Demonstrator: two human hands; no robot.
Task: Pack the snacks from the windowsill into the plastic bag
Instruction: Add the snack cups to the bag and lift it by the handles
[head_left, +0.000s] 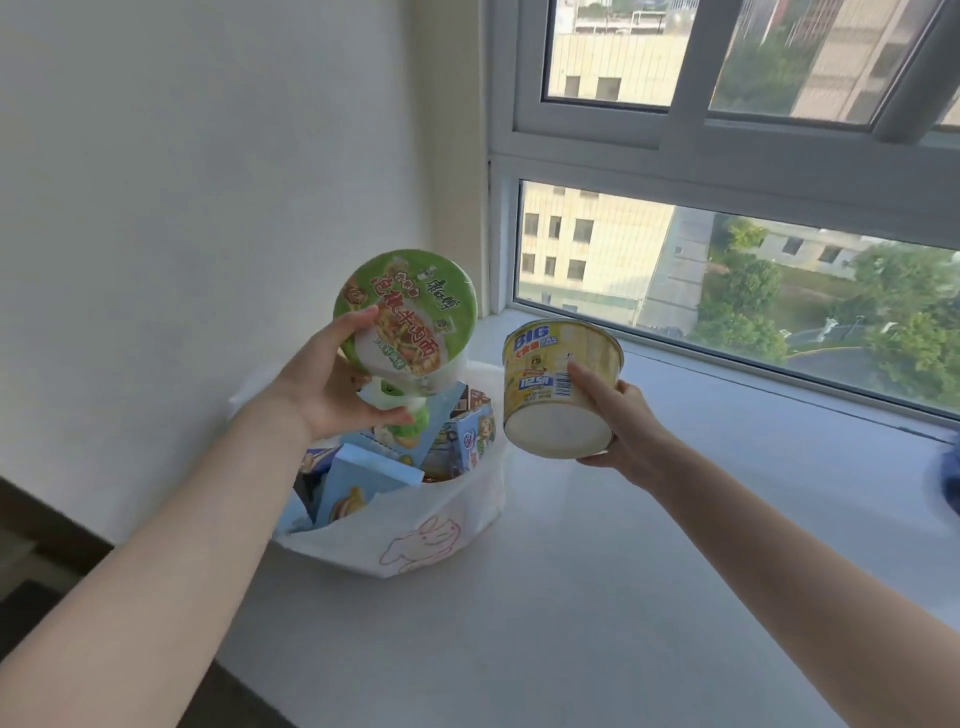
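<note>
Blue object (951, 475) cropped at right, bag (457, 499) partly hidden

bag (415, 535): white, soft, matt, looks like cloth | boxes (363, 478) inside bag: card, slight sheen | green cup (405, 306) above bag: glossy film wrap | yellow cup (545, 364) right of bag: paper-like wall, matt base | sill (571, 597) under bag: smooth, matt | frame (675, 150) beyond bag: smooth, faint sheen | wall (208, 156) left of bag: matt paint

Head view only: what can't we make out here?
- Head view, blue object: cut by the right frame edge, unidentifiable.
- Head view, bag bottom: hidden by its wall and blue boxes.
- Head view, yellow bowl lid: faces away.
- Head view, green cup underside: faces away.
</note>
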